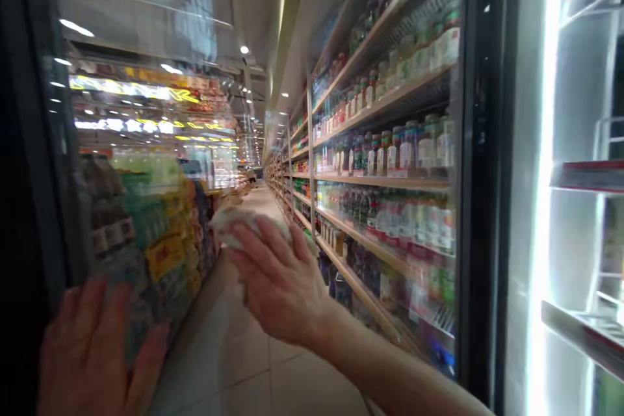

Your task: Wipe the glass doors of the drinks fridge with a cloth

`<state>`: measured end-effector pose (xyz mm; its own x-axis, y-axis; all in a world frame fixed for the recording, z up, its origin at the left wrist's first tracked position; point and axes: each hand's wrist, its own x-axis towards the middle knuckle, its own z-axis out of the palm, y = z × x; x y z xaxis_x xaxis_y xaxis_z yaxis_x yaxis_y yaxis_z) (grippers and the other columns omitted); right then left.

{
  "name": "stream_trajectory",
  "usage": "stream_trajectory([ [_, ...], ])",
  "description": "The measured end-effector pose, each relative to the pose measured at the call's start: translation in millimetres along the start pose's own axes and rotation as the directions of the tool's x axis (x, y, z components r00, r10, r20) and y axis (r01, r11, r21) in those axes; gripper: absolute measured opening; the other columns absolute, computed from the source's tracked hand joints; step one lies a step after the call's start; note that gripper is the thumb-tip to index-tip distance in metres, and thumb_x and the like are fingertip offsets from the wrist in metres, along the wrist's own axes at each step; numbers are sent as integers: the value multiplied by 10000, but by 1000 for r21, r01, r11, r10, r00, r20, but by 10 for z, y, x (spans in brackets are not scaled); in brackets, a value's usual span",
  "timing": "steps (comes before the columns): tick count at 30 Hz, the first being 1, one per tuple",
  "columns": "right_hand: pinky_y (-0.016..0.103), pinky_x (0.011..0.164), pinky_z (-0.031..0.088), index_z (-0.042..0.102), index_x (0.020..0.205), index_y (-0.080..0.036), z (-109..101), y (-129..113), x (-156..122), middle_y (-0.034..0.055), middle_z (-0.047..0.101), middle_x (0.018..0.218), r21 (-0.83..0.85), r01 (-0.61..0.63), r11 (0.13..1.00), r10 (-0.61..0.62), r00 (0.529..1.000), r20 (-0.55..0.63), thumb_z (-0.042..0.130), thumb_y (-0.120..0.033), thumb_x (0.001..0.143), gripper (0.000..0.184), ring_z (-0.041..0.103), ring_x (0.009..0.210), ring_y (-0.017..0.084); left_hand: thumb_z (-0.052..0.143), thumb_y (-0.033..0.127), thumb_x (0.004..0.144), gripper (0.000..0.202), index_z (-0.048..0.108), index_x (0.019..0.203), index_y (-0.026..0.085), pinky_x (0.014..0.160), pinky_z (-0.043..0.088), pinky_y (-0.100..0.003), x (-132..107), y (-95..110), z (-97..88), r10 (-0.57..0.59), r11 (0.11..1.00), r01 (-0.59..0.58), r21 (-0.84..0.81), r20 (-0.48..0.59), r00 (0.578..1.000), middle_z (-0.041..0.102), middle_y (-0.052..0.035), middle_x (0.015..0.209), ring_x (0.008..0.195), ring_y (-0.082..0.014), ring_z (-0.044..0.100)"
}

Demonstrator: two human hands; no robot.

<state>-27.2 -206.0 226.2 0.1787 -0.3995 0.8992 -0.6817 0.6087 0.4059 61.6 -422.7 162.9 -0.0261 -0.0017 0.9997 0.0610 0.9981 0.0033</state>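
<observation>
A glass door point(253, 357) in a dark frame fills most of the head view. My right hand point(277, 279) presses a pale cloth point(231, 221) against the glass near the middle. Its fingers lie over the cloth, which is partly hidden beneath them. At the lower left, my left hand point(97, 351) rests with spread fingers at the door's edge, holding nothing. That hand is somewhat blurred.
Shelves of bottles point(390, 149) run down the right side beyond the glass. Stacked packaged goods point(166, 253) stand at the left of the tiled aisle. Far right, a lit cooler interior shows wire shelves point(585, 175) beside the dark door frame point(485, 208).
</observation>
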Motion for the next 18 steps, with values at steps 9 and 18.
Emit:
stream_trajectory([
  [9,615,1102,125,271,1424,-240,-59,826,-253,30,218,1518,7,-367,930,354,893,-277,282,-258,891,533,92,1420,275,431,369,878,671,115,1460,258,1142,161,-453,-646,54,-92,230,944,-238,227,64,971,169,-16,1535,1406,-208,181],
  [18,563,1114,141,324,1405,-228,-147,359,-901,44,236,1517,3,-395,919,393,913,-107,319,-279,886,522,124,1417,255,449,412,885,686,199,1436,90,1120,159,-495,-802,358,-330,231,927,-240,289,64,971,274,-203,1479,1409,-260,159],
])
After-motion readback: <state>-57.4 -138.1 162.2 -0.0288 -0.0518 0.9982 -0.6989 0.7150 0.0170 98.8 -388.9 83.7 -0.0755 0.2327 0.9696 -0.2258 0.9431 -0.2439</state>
